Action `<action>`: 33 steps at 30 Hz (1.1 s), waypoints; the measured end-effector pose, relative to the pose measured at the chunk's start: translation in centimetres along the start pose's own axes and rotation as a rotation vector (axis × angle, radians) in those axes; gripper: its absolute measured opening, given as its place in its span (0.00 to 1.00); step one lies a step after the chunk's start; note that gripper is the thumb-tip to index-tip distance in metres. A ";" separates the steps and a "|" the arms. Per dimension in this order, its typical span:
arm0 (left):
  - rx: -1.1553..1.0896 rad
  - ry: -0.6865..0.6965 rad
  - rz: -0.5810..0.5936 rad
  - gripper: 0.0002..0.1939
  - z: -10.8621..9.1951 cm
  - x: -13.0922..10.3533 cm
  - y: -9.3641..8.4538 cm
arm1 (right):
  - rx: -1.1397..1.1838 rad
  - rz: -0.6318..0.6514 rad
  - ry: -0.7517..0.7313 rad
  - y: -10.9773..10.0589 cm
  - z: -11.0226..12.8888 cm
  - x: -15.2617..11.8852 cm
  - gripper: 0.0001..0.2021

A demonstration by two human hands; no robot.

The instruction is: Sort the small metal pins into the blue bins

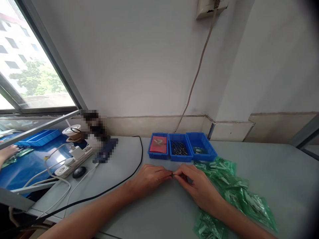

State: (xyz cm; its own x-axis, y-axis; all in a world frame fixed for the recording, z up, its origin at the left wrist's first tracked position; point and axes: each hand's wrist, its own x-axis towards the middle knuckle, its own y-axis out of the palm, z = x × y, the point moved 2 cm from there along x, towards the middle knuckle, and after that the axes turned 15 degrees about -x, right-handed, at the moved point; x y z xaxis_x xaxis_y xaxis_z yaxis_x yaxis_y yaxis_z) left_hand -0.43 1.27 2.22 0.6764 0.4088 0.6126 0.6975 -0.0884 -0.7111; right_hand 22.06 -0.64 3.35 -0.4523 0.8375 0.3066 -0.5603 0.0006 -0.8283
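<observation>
My left hand [152, 177] and my right hand [193, 182] meet over the grey table [149, 215], fingertips pinched together around something dark and too small to make out. Just behind them stand three blue bins side by side. In the left bin [159, 157] lies a red packet [158, 144] with small pale pieces on top. Many dark metal pins [178, 148] fill the middle bin. The right bin [203, 141] holds a few small clear packets [200, 150]. Green plastic bags [234, 186] with pale contents are spread beside and partly beneath my right forearm.
A black cable [104, 192] runs across the table under my left forearm. To the left are a power strip [74, 163], a black mouse [79, 172], white cables and a blurred-out object. Beyond the metal frame, another person's hand [8, 152] is near a blue surface.
</observation>
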 end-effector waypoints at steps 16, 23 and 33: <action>0.002 -0.088 -0.044 0.12 1.2 -0.4 0.1 | -0.015 -0.093 0.034 0.0 -0.7 0.1 0.11; 0.012 -0.148 -0.085 0.14 2.6 -0.6 -0.2 | 0.129 -0.138 0.036 -1.0 -0.8 0.4 0.15; -0.014 -0.172 -0.130 0.12 2.6 -0.5 -0.5 | 0.366 -0.137 0.247 -1.0 -2.0 0.9 0.15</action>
State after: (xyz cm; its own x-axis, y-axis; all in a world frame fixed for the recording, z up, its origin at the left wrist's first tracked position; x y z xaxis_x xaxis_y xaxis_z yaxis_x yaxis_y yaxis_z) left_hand -1.69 3.43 1.36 0.5310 0.5662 0.6304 0.7804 -0.0369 -0.6242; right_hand 23.56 1.19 3.52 -0.2029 0.9484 0.2437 -0.8318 -0.0357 -0.5539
